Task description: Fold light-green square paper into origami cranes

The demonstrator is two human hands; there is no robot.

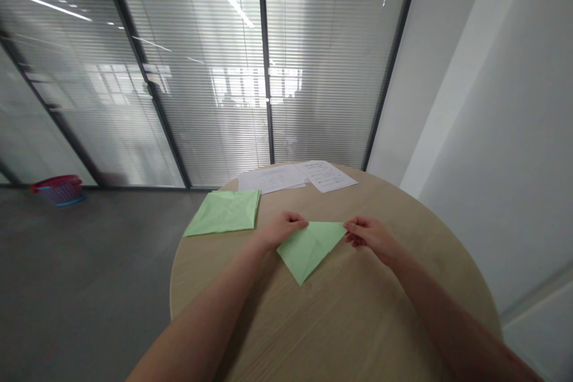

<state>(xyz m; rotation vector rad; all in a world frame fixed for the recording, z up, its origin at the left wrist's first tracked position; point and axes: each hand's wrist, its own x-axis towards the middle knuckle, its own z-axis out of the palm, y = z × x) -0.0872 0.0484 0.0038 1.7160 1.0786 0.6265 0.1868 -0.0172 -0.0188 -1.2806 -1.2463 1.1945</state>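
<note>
A light green paper folded into a triangle [311, 248] lies on the round wooden table [358, 322], its tip pointing toward me. My left hand [282, 228] pinches its upper left corner with curled fingers. My right hand [372, 236] pinches the upper right corner. Both hands rest on the tabletop at the triangle's top edge.
A second green sheet [225, 212] lies flat to the left on the table. White printed papers [295, 177] sit at the far edge. A glass wall with blinds [264, 71] stands behind. A red and blue basket [59, 190] stands on the grey floor at left.
</note>
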